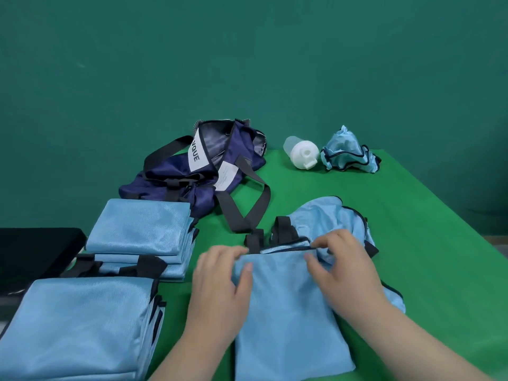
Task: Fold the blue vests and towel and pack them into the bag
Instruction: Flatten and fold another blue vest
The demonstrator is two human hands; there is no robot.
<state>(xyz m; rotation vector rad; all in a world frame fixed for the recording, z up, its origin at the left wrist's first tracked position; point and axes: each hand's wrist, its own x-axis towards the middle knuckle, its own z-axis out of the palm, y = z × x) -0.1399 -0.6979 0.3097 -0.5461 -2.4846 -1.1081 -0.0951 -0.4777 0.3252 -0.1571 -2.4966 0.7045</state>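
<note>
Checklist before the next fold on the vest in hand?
1. Grip of left hand on vest top corner: ok.
2. Pinch of right hand on the top edge: ok.
3. Vest lying flat: not ok, far right part is bunched.
4. Mouth of bag open: ok.
5. Room left in the bag: cannot tell.
6. Crumpled blue cloth folded: not ok.

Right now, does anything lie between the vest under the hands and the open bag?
Only a black strap of the bag lies on the table between it and the vest; nothing else visible.
</note>
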